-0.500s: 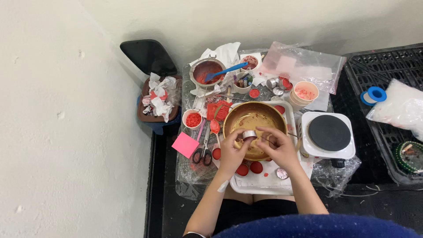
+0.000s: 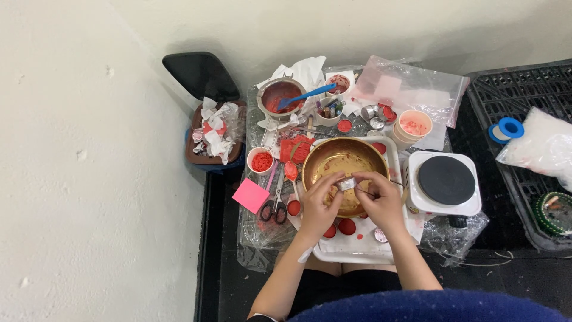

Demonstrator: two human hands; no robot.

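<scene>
Small silver metal cup (image 2: 347, 183) is held over the brass bowl (image 2: 342, 164), pinched between the left hand (image 2: 319, 206) and right hand (image 2: 381, 201), whose fingers are curled closed around its rim. It should be kept level and centred above the bowl so drips are caught. Red wax discs (image 2: 347, 226) lie on the white tray (image 2: 357, 253) below; scissors (image 2: 275, 206) are left on the bench.

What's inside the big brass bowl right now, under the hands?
The brass bowl shows a bare golden inside with red smears. The left hand and right hand hold a small metal cup over it, covering the near part, so anything there is hidden.
</scene>
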